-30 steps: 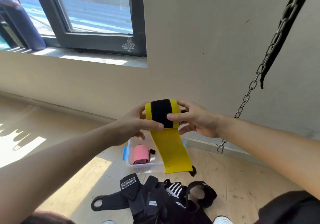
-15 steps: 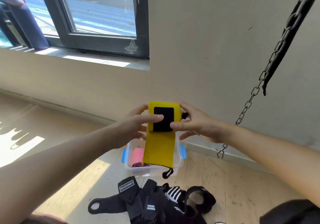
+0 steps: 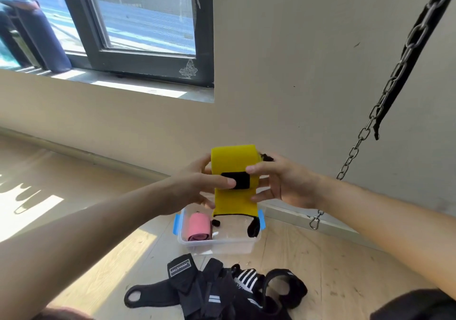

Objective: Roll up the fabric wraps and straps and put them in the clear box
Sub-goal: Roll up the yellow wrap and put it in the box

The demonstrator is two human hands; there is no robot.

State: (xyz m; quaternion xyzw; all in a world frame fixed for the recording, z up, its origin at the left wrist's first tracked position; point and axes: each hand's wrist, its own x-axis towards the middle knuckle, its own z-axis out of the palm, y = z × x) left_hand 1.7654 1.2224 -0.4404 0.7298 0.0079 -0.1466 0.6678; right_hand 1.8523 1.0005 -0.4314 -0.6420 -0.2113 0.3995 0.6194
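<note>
I hold a yellow fabric wrap point(image 3: 233, 161) with a black patch in mid-air, mostly rolled, a short tail with a black loop hanging below it. My left hand point(image 3: 195, 188) grips the roll's left side, thumb across the black patch. My right hand point(image 3: 283, 183) grips its right side. Directly below on the floor stands the clear box point(image 3: 219, 244) with blue latches; a rolled pink wrap point(image 3: 198, 227) lies in its left part. A heap of black straps and wraps point(image 3: 217, 292) lies in front of the box.
A beige wall with a dark-framed window point(image 3: 138, 35) stands behind the box. A metal chain with a clip point(image 3: 370, 127) and a black strap hang at the right. The floor is light wood, with sunlit patches at the left.
The yellow roll has grown and its hanging tail has shortened. The black patch has turned from the top of the roll to its lower front. The hands stay at about the same height.
</note>
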